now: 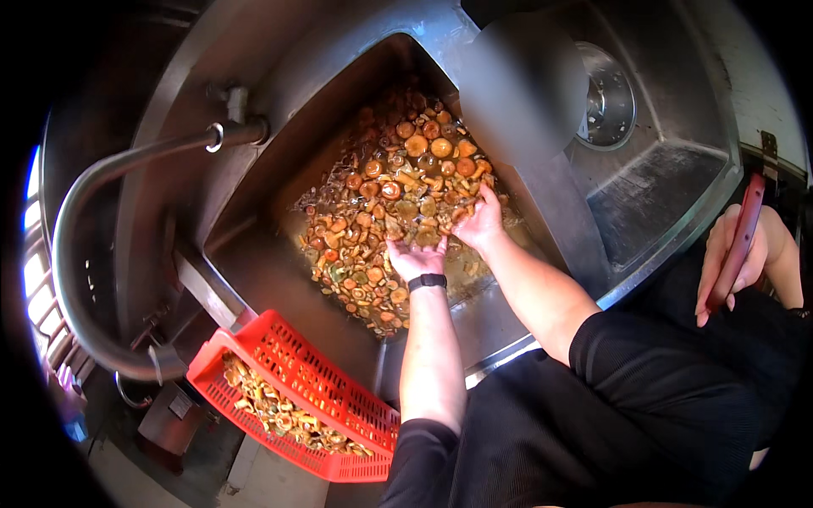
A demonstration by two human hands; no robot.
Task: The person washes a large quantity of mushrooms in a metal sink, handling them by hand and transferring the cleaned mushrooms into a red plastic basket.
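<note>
Wet orange-brown mushrooms (406, 184) float in murky water inside a deep stainless-steel sink basin (267, 184). My left hand (418, 259), a dark band at its wrist, is palm up and cupped, with its middle fingers hidden beneath a clump of brownish mushrooms (427, 233). Close by to the right, my right hand (479, 221) curves in from the side of the same clump. Its thumb is raised and its other fingertips are hidden among mushrooms and water.
A red perforated plastic basket (298, 381) of mushrooms tilts at the sink's lower left. A curved metal faucet pipe (70, 235) arches at left. Right of the basin is a sink compartment with a round metal drain (610, 101). Another person's hand (756, 254) holds a red phone-like object (740, 241).
</note>
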